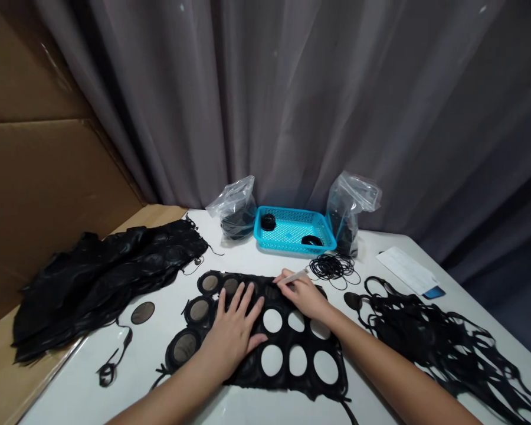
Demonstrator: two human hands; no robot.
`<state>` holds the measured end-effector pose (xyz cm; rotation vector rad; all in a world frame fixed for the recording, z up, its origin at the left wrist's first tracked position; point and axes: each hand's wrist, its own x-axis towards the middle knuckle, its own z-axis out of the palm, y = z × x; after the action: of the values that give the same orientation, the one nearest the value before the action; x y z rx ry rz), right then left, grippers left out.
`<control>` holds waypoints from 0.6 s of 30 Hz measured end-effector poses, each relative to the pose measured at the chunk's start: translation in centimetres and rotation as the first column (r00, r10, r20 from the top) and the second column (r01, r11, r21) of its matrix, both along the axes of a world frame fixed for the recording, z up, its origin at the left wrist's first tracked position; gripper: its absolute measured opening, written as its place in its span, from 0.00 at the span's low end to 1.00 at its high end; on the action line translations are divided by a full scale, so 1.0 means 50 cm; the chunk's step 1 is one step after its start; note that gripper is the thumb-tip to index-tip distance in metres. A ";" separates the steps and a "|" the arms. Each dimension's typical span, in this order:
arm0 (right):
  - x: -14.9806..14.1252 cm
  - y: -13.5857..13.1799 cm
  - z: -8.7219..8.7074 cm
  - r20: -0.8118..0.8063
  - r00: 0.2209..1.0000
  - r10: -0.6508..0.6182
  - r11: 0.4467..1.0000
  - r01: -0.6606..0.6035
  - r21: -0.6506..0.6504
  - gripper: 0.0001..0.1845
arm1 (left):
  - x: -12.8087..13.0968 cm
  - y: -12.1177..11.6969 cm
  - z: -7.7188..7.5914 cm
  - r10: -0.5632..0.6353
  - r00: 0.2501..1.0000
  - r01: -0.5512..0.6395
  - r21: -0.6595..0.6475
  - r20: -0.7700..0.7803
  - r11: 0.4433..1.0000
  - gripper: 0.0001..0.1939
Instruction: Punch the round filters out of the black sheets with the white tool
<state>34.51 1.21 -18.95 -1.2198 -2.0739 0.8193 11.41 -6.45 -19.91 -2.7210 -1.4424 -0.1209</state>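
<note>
Head view: we note a black sheet (285, 341), punched with round holes, lying flat on the white table (150, 339), nearer us than the blue basket (287, 247). Our left hand (230, 335) is spread wide upon it; our right hand (304, 295) pinches a slim pale tool (292, 277) by its far edge. We judge the sheet light, limp, perhaps slick, its narrow bands tearable; best steadied under a flat palm.
</note>
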 end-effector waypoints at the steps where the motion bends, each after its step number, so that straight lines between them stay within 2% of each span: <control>1: -0.006 -0.001 -0.004 -0.003 1.000 0.028 0.999 -0.028 -0.021 0.07 | -0.006 0.011 -0.005 -0.019 1.000 0.019 0.001 0.014 1.000 0.35; 5: -0.013 0.004 -0.013 -0.034 0.995 0.094 0.991 -0.096 -0.088 0.02 | -0.030 0.020 -0.029 -0.014 0.998 0.014 -0.005 0.056 1.000 0.36; 9: -0.015 0.009 -0.012 -0.057 0.993 0.105 0.985 -0.111 -0.130 0.01 | -0.032 0.011 -0.038 0.040 0.998 -0.039 -0.008 0.055 0.999 0.37; 14: -0.016 0.013 -0.009 -0.027 0.992 0.122 0.988 -0.124 -0.095 0.04 | -0.026 0.012 -0.034 0.052 0.998 -0.051 -0.023 0.046 0.998 0.37; 18: -0.025 -0.003 -0.008 0.065 0.989 0.136 0.991 -0.134 -0.030 0.04 | -0.027 0.011 -0.034 0.057 0.997 -0.056 -0.026 0.043 0.998 0.38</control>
<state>33.25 1.05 -19.34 -1.1446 -2.2264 0.8788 10.06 -5.87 -21.60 -2.7105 -1.5405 -0.1620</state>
